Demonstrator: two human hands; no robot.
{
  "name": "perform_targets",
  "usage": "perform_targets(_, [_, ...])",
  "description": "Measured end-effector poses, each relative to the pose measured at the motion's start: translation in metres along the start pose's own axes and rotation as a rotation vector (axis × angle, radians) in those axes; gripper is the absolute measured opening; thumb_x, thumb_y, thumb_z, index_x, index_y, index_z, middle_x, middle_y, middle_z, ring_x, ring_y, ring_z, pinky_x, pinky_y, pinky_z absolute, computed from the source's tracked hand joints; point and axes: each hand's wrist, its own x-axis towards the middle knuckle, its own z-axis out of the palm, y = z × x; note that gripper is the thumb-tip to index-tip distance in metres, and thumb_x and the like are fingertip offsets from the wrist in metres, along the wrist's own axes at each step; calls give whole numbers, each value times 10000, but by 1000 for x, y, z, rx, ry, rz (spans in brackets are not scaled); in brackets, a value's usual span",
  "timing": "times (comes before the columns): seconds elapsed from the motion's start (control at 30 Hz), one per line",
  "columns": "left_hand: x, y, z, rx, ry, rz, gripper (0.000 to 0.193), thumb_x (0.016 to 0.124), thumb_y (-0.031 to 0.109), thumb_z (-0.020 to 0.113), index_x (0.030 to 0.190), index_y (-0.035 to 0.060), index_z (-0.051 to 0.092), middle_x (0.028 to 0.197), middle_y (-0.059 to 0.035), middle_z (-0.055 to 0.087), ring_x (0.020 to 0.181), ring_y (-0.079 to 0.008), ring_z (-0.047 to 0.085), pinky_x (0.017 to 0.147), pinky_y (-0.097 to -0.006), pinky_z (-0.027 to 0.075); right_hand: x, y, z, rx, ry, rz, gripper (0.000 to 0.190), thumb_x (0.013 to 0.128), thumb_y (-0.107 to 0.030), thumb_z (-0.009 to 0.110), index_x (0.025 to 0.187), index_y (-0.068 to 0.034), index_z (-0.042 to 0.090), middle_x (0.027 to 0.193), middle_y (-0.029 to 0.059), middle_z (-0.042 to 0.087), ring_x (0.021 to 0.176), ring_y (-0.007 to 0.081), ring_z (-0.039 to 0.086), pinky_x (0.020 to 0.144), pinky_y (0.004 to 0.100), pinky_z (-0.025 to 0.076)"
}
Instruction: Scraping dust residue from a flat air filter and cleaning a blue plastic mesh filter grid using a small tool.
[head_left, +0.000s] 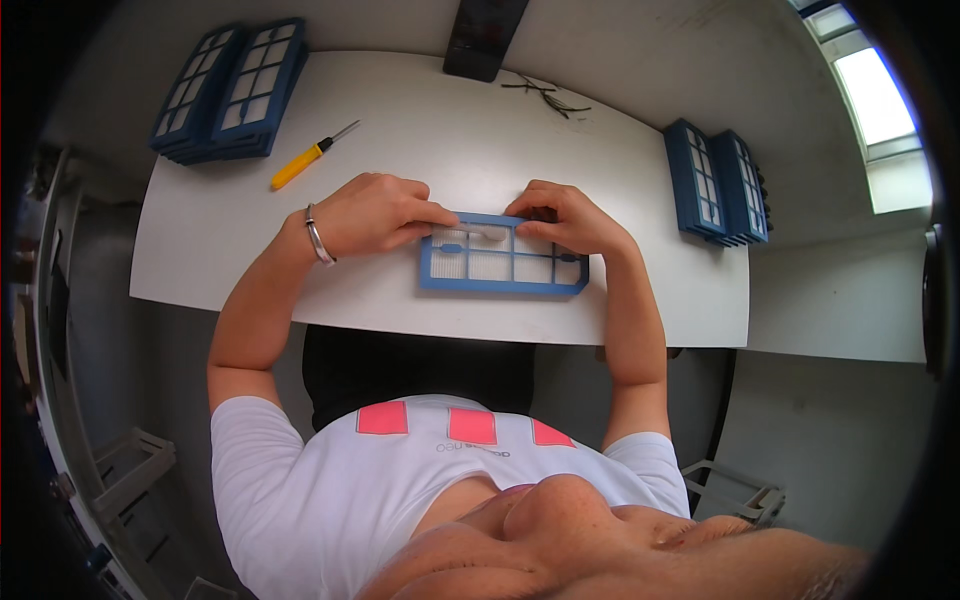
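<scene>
A rectangular pleated air filter in a blue plastic frame (491, 286) lies on the white table before me. My left hand (375, 215) comes in from the left, its thumb and index finger pinching a thin, pale tool with a spoon-like end (491, 233). That end lies over the filter's upper middle. At the far edge of the frame, right of the tool, my right hand (568, 216) grips the frame between thumb and fingers. Its curled fingers partly hide the upper right cells.
A yellow-handled screwdriver (300, 165) lies at the left. Stacked blue-framed filters stand at the far left (279, 112) and far right (690, 180). Thin dark green strands (553, 100) and a black flat object (484, 41) are at the back. The table's near edge (450, 334) curves below the filter.
</scene>
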Motion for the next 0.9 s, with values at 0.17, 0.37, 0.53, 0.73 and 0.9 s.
perform_targets(0.17, [2,1,10,-25,18,50,298,892,140,700,1175,227,733,837,-41,677,732,-177,668,701,-299,556,0,-1,-1,14,-9,0,217,853,-163,762,1056,-87,740,944,47,658,821,177,596,718,315,483])
perform_targets(0.37, [5,1,16,23,103,151,331,860,136,735,1181,216,730,790,-38,655,646,-151,641,611,-267,545,0,-1,-2,-15,-27,34,246,863,-174,749,1091,-83,740,994,62,683,850,194,628,748,327,511])
perform_targets(0.53, [4,0,17,35,111,161,333,864,147,734,1189,215,727,792,-40,655,619,-147,634,595,-263,544,0,-3,-3,-21,-27,21,248,864,-181,749,1090,-81,739,996,62,683,849,195,627,748,327,511])
perform_targets(0.73, [3,0,17,59,112,171,345,858,151,741,1195,221,728,793,-45,659,620,-146,635,591,-259,542,0,-2,-3,-12,-28,21,244,863,-182,748,1087,-84,741,993,64,684,849,193,629,749,327,512])
perform_targets(0.9, [2,1,13,27,108,157,327,858,142,737,1177,218,736,790,-40,657,626,-153,638,597,-267,543,0,-3,-3,-13,-24,22,244,861,-177,749,1087,-85,740,987,63,684,844,195,628,747,326,512])
